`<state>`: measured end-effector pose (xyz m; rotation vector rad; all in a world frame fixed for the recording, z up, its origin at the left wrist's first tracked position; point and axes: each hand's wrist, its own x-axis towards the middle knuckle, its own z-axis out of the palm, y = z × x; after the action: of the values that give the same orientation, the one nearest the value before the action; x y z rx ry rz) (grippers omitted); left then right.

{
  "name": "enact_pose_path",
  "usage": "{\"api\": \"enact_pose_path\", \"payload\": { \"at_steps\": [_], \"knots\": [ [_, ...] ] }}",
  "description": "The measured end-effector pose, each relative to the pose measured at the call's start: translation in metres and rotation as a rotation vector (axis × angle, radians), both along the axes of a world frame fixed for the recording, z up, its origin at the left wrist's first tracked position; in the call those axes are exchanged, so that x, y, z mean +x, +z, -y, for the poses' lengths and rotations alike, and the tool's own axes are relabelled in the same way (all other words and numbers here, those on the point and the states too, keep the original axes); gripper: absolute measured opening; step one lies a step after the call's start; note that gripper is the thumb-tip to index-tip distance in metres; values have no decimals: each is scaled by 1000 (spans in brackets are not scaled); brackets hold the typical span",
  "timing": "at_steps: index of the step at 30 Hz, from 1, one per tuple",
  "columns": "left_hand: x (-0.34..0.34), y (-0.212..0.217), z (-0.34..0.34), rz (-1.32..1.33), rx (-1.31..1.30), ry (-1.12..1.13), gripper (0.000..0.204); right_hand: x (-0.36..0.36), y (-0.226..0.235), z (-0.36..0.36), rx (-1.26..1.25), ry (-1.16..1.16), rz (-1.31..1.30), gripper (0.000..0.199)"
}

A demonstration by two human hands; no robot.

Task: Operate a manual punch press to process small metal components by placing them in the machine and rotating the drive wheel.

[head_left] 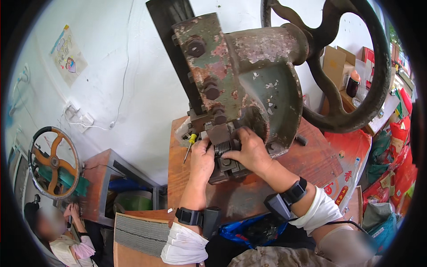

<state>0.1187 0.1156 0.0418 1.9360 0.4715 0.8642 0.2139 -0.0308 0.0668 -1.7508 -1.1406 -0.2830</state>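
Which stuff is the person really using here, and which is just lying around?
In use: left hand and right hand at the die block under the rusty press.

Lying about: yellow-handled screwdriver, cardboard boxes, red bags.

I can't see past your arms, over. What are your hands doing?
Left hand and right hand both on the die block under the rusty press. Grip unclear. Yellow-handled screwdriver lies left, untouched.
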Motion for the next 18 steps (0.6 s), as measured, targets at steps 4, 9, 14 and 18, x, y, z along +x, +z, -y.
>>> {"api": "enact_pose_path", "payload": {
  "at_steps": [4, 9, 14, 18],
  "knots": [
    [1, -1, 4, -26, 90, 62, 27, -9, 11, 1, -130, -83, -4, 66],
    [-5, 11, 10, -50, 16, 21, 28, -11, 12, -7, -166, -94, -47, 62],
    [-8, 9, 4, 2, 41, -7, 36, -14, 8, -2, -110, -75, 50, 55],
    [-5, 17, 15, 1, 217, 49, 24, -11, 6, -4, -131, -87, -35, 54]
  ]
}}
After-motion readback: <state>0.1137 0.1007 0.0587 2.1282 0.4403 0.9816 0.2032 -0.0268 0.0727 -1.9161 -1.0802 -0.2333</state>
